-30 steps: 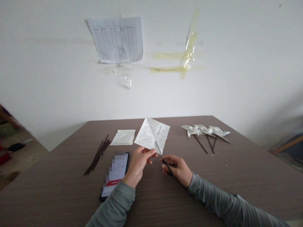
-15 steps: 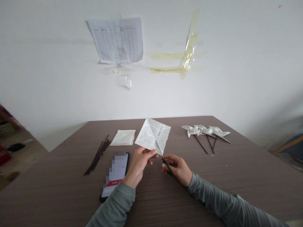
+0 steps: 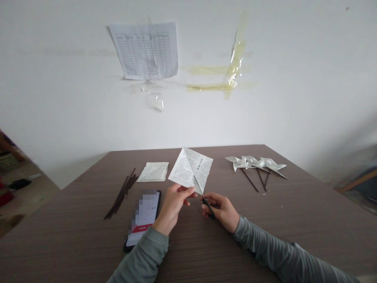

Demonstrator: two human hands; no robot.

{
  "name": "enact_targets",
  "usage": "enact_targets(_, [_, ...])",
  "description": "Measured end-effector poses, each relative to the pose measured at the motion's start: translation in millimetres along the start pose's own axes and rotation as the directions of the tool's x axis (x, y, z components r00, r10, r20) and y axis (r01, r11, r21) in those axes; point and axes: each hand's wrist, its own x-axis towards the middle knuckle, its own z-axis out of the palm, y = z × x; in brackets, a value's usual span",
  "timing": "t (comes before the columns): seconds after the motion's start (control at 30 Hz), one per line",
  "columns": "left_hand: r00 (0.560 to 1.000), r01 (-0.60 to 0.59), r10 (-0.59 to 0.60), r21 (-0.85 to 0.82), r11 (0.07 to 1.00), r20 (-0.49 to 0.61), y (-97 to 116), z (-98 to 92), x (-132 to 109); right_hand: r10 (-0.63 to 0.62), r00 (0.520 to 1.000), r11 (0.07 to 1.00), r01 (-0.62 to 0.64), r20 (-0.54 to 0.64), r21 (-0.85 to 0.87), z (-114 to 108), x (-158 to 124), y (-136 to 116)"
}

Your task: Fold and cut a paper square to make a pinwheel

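Printed white square paper (image 3: 188, 169) is pinched in the left hand (image 3: 173, 199); beside its near corner, the right hand (image 3: 223, 209) grips black-handled metal scissors (image 3: 209, 208).

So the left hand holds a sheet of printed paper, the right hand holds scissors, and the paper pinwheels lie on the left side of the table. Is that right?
Not quite: the paper pinwheels lie on the right side of the table, as the head view shows. The left hand does hold the printed paper, and the right hand the scissors.
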Motion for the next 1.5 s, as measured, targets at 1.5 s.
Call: enact_targets(1.5, [0.999,0.022,-0.023,0.021,1.000,0.033,-4.8,-1.6,5.6,0.005,1.000,0.998,-0.004,0.004,-0.065,-2.6,-0.7,-6.0])
